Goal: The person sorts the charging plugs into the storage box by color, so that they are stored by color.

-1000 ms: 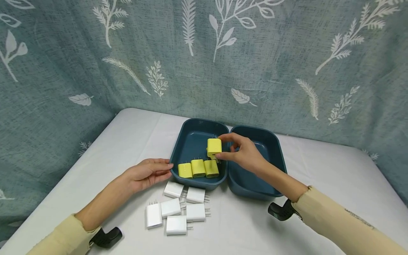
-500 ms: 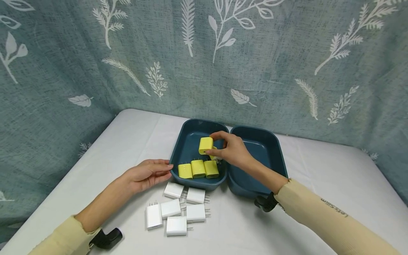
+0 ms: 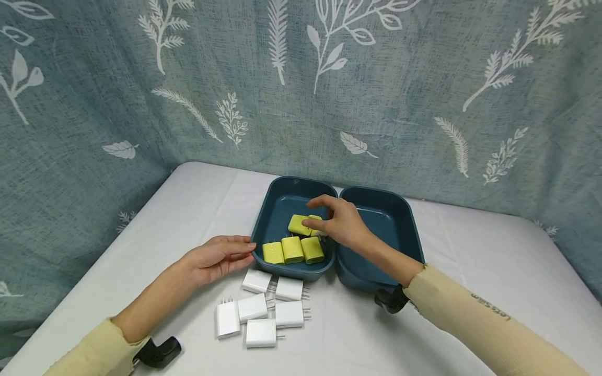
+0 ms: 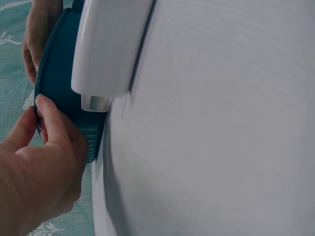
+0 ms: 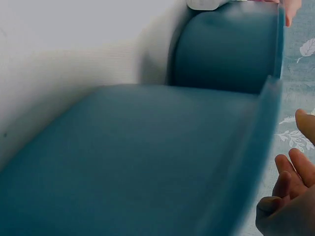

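In the head view, my right hand [image 3: 339,221] hovers over the left blue tray [image 3: 270,209], thumb and forefinger spread and holding nothing. Just below the thumb lies a yellow charger plug [image 3: 297,224], with another yellow charger plug [image 3: 317,230] partly hidden behind the thumb. Three yellow charger plugs stand in a row along the tray's near side, the middle one being a yellow plug [image 3: 292,249]. My left hand [image 3: 218,257] is at this tray's left side. The left wrist view shows its thumb and forefinger pinching the tray's rim [image 4: 53,37].
A second blue tray [image 3: 376,261] adjoins on the right, with nothing visible inside. Several white charger plugs [image 3: 261,333] lie on the white tablecloth [image 3: 348,339] before the left tray. A patterned green curtain [image 3: 291,125] hangs behind the table.
My right hand moved left with a yellow charger plug, lowered it into the left tray and let go. The plug now lies beside another yellow one. The left hand stayed at the rim.
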Demonstrator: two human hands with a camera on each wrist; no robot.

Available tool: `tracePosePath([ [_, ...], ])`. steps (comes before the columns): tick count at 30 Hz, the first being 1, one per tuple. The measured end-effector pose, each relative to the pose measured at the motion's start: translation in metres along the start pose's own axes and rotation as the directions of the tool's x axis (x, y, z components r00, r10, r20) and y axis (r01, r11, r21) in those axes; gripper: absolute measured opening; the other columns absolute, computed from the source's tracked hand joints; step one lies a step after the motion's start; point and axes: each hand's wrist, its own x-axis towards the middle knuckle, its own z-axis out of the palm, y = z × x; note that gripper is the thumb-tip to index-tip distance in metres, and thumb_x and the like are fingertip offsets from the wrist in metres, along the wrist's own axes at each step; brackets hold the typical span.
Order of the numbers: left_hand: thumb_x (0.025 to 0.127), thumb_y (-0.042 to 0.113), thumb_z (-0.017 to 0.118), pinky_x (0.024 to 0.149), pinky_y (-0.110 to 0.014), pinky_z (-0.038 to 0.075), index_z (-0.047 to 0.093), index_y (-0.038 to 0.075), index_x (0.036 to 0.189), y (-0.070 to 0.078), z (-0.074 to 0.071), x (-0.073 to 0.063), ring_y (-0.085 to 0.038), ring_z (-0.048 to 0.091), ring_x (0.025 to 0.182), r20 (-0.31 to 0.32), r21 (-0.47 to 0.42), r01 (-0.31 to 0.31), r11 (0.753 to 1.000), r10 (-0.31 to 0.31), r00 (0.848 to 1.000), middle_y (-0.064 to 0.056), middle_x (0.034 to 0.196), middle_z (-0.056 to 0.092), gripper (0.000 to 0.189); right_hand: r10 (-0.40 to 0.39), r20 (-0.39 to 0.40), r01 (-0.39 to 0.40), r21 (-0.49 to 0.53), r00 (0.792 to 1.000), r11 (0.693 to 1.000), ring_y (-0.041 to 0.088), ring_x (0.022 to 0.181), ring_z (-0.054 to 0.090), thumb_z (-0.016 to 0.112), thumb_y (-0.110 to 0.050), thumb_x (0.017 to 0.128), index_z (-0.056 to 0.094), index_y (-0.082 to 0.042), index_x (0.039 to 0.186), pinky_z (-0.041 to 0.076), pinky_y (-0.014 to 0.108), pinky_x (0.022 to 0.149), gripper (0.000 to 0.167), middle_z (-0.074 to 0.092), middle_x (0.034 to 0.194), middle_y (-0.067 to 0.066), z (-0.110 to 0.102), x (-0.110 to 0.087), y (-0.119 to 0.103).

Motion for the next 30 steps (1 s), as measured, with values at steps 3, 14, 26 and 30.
tracePosePath([
  [3,0.098,-0.003,0.058,0.084,-0.024,0.058,0.038,-0.008,0.133,0.0001,-0.0001,0.0002,-0.013,0.067,0.084,0.001,0.004,-0.001,1.0,0.001,1.0,-0.01,0.098,0.06,0.041,-0.01,-0.001,0.01,-0.002,1.0,1.0,0.025,0.07,0.046,0.077,-0.025,0.09,0.067,-0.012,0.125,0.037,0.033,0.053,0.039,0.055,0.08,0.008,-0.0016,-0.0003,-0.0011],
  [14,0.098,-0.004,0.058,0.084,-0.024,0.058,0.034,-0.009,0.137,0.0007,0.0001,0.0001,-0.014,0.067,0.085,-0.002,0.007,-0.004,1.0,0.004,1.0,-0.011,0.1,0.061,0.046,-0.01,0.001,0.01,-0.018,1.0,1.0,0.023,0.072,0.044,0.077,-0.025,0.089,0.067,-0.014,0.124,0.038,0.033,0.054,0.038,0.057,0.089,0.004,-0.0066,-0.0055,-0.0008],
  [26,0.098,-0.004,0.058,0.084,-0.024,0.058,0.033,-0.01,0.138,0.0004,0.0005,-0.0001,-0.014,0.067,0.084,-0.007,0.016,-0.006,1.0,0.006,1.0,-0.012,0.102,0.06,0.048,-0.011,-0.007,0.011,-0.006,1.0,1.0,0.023,0.07,0.044,0.077,-0.026,0.089,0.067,-0.015,0.123,0.036,0.031,0.052,0.037,0.054,0.084,0.006,-0.0097,-0.0084,-0.0002],
  [30,0.098,-0.004,0.058,0.085,-0.024,0.058,0.031,-0.011,0.14,0.0005,0.0009,-0.0006,-0.013,0.067,0.085,-0.003,0.02,-0.006,1.0,0.007,1.0,-0.012,0.103,0.059,0.051,-0.02,-0.003,0.019,-0.003,1.0,1.0,0.023,0.071,0.045,0.077,-0.026,0.089,0.067,-0.014,0.123,0.036,0.032,0.053,0.037,0.055,0.086,0.004,-0.0104,-0.0098,-0.0002],
])
